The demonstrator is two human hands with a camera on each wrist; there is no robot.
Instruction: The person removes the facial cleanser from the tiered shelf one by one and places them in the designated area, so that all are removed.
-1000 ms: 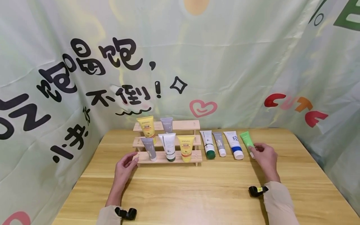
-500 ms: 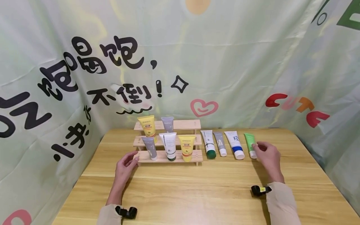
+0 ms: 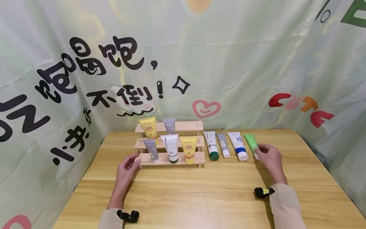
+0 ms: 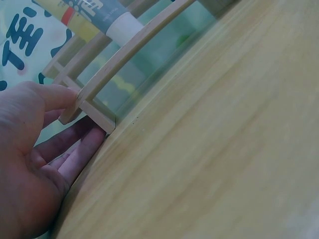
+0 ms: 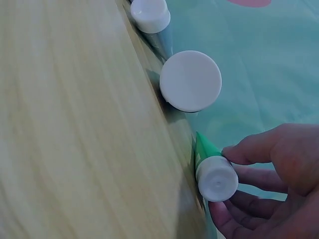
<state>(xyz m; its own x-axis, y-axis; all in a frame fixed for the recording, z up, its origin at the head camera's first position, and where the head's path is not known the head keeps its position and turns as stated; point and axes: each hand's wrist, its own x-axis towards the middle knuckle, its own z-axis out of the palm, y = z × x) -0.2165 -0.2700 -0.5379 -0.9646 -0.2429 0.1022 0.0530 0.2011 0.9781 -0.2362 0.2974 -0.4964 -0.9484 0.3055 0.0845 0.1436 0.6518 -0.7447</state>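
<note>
Pale cloth (image 3: 234, 70) hangs behind the worktop (image 3: 200, 197). Right of the stand (image 3: 190, 126) I log a green-capped tube (image 3: 211, 145), a lilac tube (image 3: 223, 145) and a blue-banded tube (image 3: 238, 146) in a row; the last lies just left of the green tube (image 3: 250, 142). Green tube: row's right end, cap end pinched between right hand's (image 3: 270, 160) thumb and fingers, parted only by its width. Left hand (image 3: 127, 168) grips the stand's left front end, thumb above, fingers below. Front step (image 3: 163, 158): grey (image 3: 151, 151), white (image 3: 170, 149) and yellow (image 3: 189, 150) tubes, upright. Middle step (image 3: 201, 142): second yellow (image 3: 148, 128). Second grey (image 3: 170, 126) stands behind, foot hidden.
</note>
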